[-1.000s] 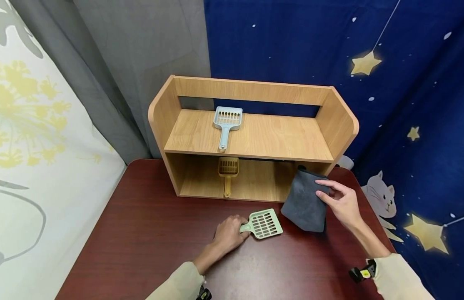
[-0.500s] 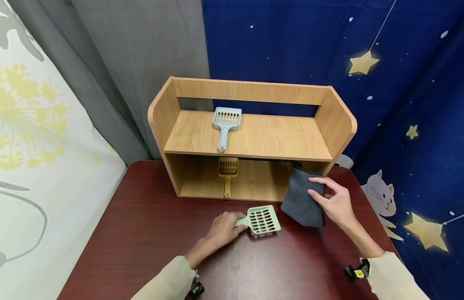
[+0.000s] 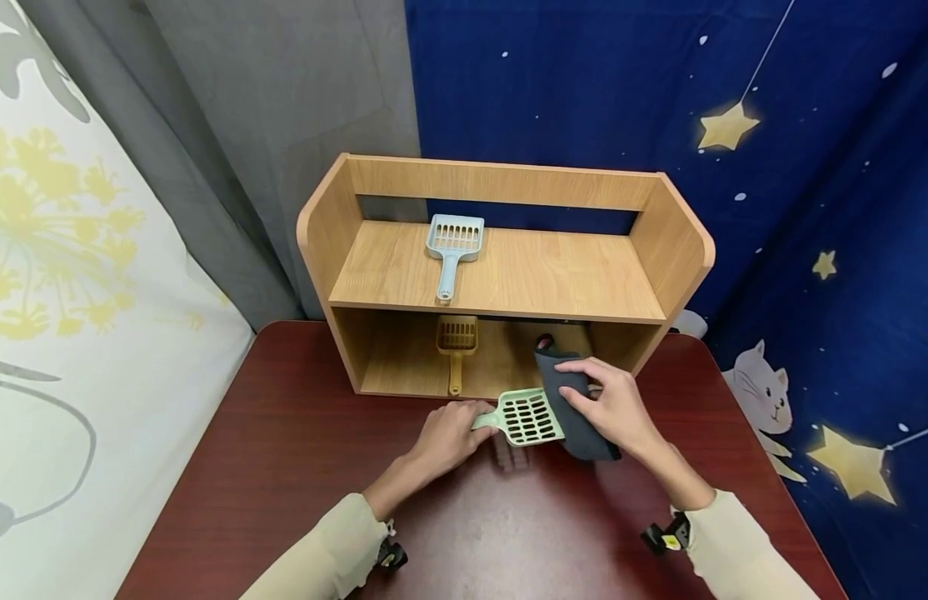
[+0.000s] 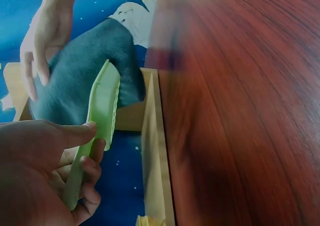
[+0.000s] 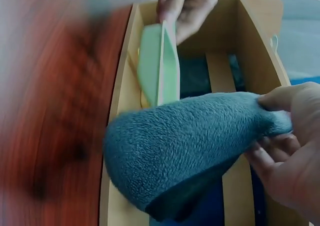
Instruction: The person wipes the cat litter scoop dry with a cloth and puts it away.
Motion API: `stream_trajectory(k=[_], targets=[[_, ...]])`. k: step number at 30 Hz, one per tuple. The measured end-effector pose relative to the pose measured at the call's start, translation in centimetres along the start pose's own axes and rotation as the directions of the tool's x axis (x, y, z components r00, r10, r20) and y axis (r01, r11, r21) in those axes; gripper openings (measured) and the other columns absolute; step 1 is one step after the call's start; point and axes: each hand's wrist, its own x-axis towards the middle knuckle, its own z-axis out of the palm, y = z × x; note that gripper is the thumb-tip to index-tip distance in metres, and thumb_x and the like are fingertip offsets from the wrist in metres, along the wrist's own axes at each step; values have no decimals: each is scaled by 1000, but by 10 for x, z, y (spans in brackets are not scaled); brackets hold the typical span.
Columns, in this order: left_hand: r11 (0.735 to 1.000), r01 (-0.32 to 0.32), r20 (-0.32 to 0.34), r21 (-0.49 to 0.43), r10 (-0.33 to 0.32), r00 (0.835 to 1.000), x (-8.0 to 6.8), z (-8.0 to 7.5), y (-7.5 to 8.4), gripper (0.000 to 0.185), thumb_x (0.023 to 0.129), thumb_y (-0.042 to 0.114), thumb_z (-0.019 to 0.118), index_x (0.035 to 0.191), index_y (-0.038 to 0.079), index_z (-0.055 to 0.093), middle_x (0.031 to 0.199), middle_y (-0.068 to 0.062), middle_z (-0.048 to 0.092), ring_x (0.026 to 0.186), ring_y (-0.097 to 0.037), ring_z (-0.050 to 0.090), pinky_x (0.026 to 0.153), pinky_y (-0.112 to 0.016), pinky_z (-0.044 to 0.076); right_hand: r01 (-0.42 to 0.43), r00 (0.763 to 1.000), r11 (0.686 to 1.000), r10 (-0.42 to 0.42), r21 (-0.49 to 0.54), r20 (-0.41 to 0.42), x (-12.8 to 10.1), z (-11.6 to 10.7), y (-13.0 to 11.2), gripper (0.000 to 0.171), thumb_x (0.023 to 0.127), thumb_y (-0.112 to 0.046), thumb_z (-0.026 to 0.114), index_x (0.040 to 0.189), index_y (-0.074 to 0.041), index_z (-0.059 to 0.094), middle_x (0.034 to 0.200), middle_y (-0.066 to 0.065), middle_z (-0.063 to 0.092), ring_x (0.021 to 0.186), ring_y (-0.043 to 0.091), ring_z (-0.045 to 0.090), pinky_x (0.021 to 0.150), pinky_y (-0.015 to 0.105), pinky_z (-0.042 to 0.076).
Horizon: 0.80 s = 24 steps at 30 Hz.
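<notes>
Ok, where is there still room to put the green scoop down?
The top shelf is bare right of the blue scoop. The lower shelf is bare left of the yellow scoop. The table is bare left of the left hand. It is crowded where the right hand holds the grey cloth.

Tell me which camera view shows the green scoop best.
The head view: the green scoop shows face-on, slots visible, handle gripped by the left hand, grey cloth beside it. The left wrist view shows it edge-on with the handle in the fingers; the right wrist view shows it edge-on behind the cloth.
</notes>
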Motion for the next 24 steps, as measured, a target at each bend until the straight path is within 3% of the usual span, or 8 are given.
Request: stream_trajectory(k=[4, 8, 11, 18, 20, 24], targets=[[1000, -15, -30, 14, 15, 999, 4, -1, 7, 25, 94, 23, 82, 114, 10, 79, 100, -2, 79, 78, -15, 69, 64, -37, 53, -110, 988, 994, 108, 5, 112, 5, 19, -4, 32, 85, 1, 86, 114, -10, 80, 109, 12, 78, 89, 18, 76, 69, 24, 59], [1000, -5, -52, 25, 7, 999, 8, -2, 14, 24, 93, 23, 83, 113, 11, 80, 100, -1, 80, 80, -18, 72, 64, -38, 53, -178, 967, 984, 174, 4, 186, 9, 34, -14, 29, 85, 1, 84, 112, -9, 80, 104, 15, 79, 78, 13, 75, 60, 22, 54], [999, 17, -46, 38, -15, 999, 9, -2, 17, 24, 92, 24, 83, 113, 12, 81, 101, -1, 80, 83, -19, 72, 64, -38, 53, -215, 955, 977, 209, 4, 212, 11, 41, -20, 28, 85, 0, 83, 112, -8, 80, 101, 15, 79, 70, 9, 71, 57, 21, 51], [998, 35, -59, 49, -32, 998, 7, -3, 19, 24, 92, 25, 84, 112, 12, 80, 101, -1, 80, 83, -21, 73, 65, -38, 54, -254, 939, 967, 249, -10, 237, 12, 47, -18, 26, 87, -1, 83, 112, -7, 79, 105, 16, 78, 68, 3, 68, 57, 20, 51], [998, 28, -75, 51, -24, 997, 7, -2, 18, 24, 91, 25, 84, 111, 12, 81, 100, -1, 80, 82, -22, 73, 65, -38, 54, -253, 935, 966, 256, -46, 246, 11, 45, -15, 26, 86, -2, 84, 111, -8, 80, 97, 11, 78, 64, 2, 65, 55, 20, 49], [999, 12, -95, 49, -8, 995, 6, -1, 16, 24, 90, 24, 85, 109, 11, 81, 98, -2, 80, 79, -22, 73, 62, -38, 54, -219, 930, 965, 251, -142, 270, 10, 35, -9, 23, 85, -6, 85, 108, -8, 81, 66, -3, 68, 53, 1, 53, 52, 22, 44]])
